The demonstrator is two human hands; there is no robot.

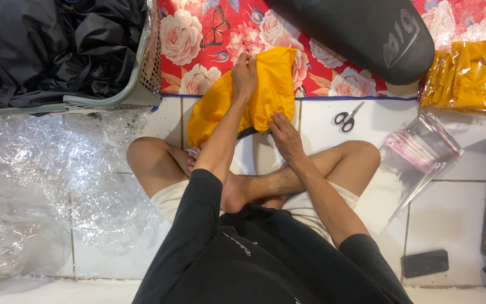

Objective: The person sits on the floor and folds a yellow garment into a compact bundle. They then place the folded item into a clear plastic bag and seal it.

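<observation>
You're folding the yellow garment (265, 93) on the floor ahead of your crossed legs.

L hand (244, 76) is pinching the top edge closed; R hand (284, 135) is pressing flat, fingers spread, on the lower fold. Best keeping edges aligned & smoothing creases outward w/ the R. Scissors (347, 117) just right of R hand, clear bags (420, 149) further right.

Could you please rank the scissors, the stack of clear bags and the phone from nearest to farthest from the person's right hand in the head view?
From the right hand:
1. Scissors, on the tile just to its right.
2. Stack of clear bags, farther right, beyond the knee.
3. Phone, on the floor near the bottom right.
</observation>
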